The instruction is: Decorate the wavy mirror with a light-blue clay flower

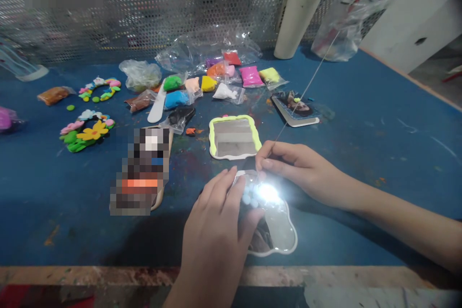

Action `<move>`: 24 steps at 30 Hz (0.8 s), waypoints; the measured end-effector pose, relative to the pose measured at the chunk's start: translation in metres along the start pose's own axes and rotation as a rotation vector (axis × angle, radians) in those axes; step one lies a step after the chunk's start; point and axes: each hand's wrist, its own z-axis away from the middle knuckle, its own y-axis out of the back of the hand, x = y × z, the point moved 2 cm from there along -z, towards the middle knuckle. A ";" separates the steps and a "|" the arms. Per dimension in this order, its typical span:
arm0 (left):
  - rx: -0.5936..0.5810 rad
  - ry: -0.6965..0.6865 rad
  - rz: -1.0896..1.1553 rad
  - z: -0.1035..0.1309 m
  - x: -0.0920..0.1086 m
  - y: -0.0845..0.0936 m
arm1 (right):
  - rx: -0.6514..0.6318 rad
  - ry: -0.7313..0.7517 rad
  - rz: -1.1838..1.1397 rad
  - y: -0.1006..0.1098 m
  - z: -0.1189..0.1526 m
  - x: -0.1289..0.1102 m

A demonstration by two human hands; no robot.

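Note:
A small mirror [283,221] with a wavy white frame lies near the table's front edge, with bright glare on its glass. My left hand [218,221] holds it from the left, fingers over its upper left side and thumb across the glass. Light-blue clay blobs [250,196], shaped like petals, sit on the mirror beside those fingertips. Above the mirror's upper edge, my right hand [292,166] pinches a long thin stick [312,78] that slants up to the right. Just beyond lies a second mirror [234,137], its frame partly covered in yellow clay.
A phone [144,173] lies left of the mirrors, two clay-flower rings [90,132] farther left. Several bagged clay packets [176,99] and a white spatula [156,106] lie behind. A small book-like item [296,108] is at right, near a pale post [301,14] and plastic bag [337,33].

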 end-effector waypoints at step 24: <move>0.008 0.000 0.005 0.000 0.000 0.000 | -0.051 -0.053 -0.168 0.001 -0.003 0.006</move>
